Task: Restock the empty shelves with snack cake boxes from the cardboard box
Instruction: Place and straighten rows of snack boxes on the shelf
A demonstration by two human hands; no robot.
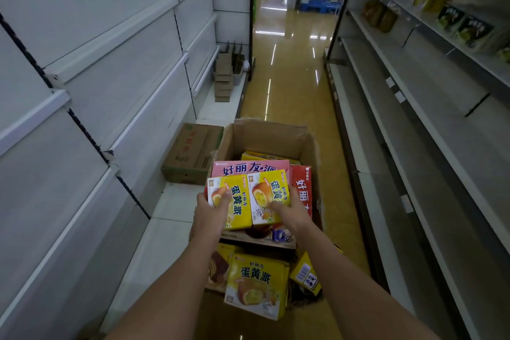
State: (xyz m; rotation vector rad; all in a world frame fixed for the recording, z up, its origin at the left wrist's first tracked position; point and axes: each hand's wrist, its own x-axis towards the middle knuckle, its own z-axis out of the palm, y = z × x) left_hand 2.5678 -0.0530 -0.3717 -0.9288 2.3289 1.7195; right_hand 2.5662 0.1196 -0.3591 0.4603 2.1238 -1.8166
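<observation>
Item: two yellow snack cake boxes (248,201), side by side above the cardboard box (276,141). My left hand (211,212) and right hand (292,211) each grip one. Risk: either box could slip, since neither is supported underneath.

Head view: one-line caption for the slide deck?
Left hand and right hand each grip a small yellow snack cake box above the open brown cardboard box, between near-empty white shelves.

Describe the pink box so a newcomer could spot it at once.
Find the open cardboard box on the aisle floor. The pink box lies inside it, just beyond the two small yellow boxes the hands hold. It is the only pink one among yellow and red.
</observation>
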